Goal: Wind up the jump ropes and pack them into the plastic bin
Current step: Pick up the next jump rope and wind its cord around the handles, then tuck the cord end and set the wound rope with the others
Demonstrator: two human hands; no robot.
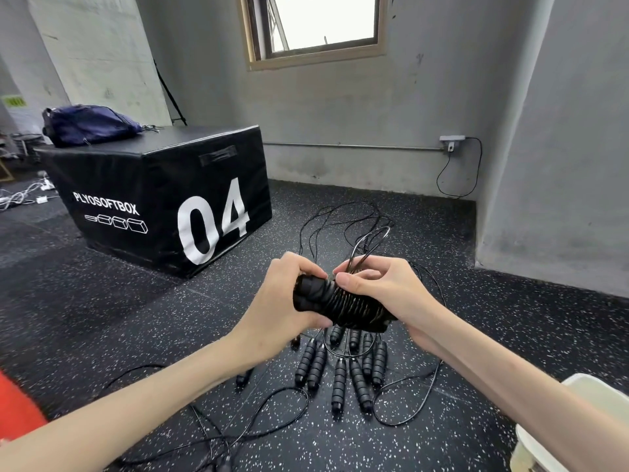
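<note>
My left hand [286, 298] grips the near end of a pair of black jump rope handles [337, 303] held together, with cord wound in tight turns around them. My right hand [381, 287] holds the other end and pinches the cord; a loop of cord [374, 236] stands up above its fingers. Several more black foam-handled jump ropes [340, 369] lie side by side on the floor below my hands, their thin cords [326, 219] trailing toward the wall. The white plastic bin [585, 390] shows partly at the lower right, behind my right forearm.
A black plyo box marked 04 [163, 195] stands at the left with a dark blue bag [88, 126] on top. Grey walls close off the back and right. A wall socket with a cable [452, 141] is at the back. Something red [17, 407] sits at the lower left edge.
</note>
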